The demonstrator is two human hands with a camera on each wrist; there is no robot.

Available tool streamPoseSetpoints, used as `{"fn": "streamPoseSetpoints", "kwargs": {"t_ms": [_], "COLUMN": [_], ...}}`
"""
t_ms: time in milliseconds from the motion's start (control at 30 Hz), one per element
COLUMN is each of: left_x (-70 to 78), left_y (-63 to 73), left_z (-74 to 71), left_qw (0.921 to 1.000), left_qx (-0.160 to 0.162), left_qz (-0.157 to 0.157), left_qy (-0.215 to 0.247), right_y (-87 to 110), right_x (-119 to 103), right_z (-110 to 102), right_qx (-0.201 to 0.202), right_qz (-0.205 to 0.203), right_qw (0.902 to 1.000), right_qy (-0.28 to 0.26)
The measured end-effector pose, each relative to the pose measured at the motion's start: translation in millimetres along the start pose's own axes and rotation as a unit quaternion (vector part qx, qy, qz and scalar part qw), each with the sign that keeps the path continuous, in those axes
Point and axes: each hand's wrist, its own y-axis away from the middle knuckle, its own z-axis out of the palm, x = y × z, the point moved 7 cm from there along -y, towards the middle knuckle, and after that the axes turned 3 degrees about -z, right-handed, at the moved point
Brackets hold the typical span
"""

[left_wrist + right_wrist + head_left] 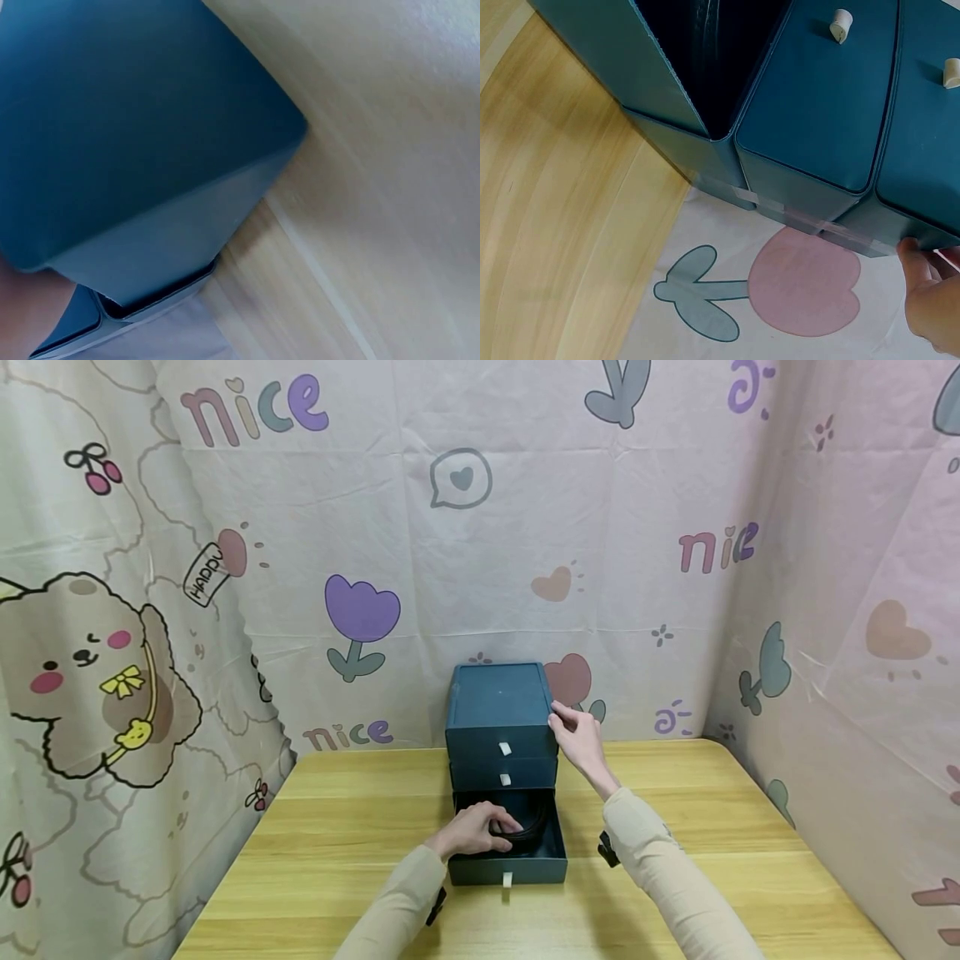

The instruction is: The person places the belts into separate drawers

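Note:
A dark blue box of stacked drawers point(498, 693) stands at the back of the table, its bottom drawer point(536, 872) pulled out. Inside that drawer lies a shiny black coil point(537, 832), a belt or cable; I cannot tell which. My left hand point(471, 829) reaches over the drawer's left wall and holds the coil between thumb and fingers. My right hand point(581, 742) rests against the box's upper right side, by the top drawer. In the left wrist view the pulled-out drawer point(150, 105) hides most of the hand point(30, 311), and the coil is out of sight.
The two upper drawers point(810, 97) are closed, each with a pale pull tab point(841, 25). Light wood table point(360, 810) surrounds the box. A printed cloth point(480, 543) hangs close behind the box and along both sides.

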Motion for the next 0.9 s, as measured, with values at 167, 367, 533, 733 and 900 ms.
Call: {"fn": "streamPoseSetpoints", "kwargs": {"t_ms": [167,367,533,733,900], "left_x": [-3.1,-2.2,-1.4,-1.0,-1.0], "left_y": [-1.4,-1.9,-2.7,-3.5,-4.6], "left_z": [1.2,2.3,3.5,6.2,8.2], "left_qw": [0.9999,0.9999,0.9999,0.9997,0.9995], "left_qx": [-0.001,-0.006,-0.007,-0.014,-0.018], "left_qz": [-0.013,-0.011,-0.008,-0.016,-0.016], "left_qy": [0.000,0.001,-0.011,-0.013,-0.018], "right_y": [0.3,-0.1,0.5,0.5,0.1], "right_x": [0.7,0.8,-0.2,-0.1,0.2], "right_z": [0.1,0.8,0.5,0.3,0.0], "right_qx": [0.001,-0.001,0.001,0.001,0.003], "right_qz": [0.003,0.004,0.000,-0.001,-0.002], "right_qw": [1.0000,1.0000,1.0000,1.0000,1.0000], "right_qy": [-0.003,-0.004,-0.003,0.003,0.004]}}
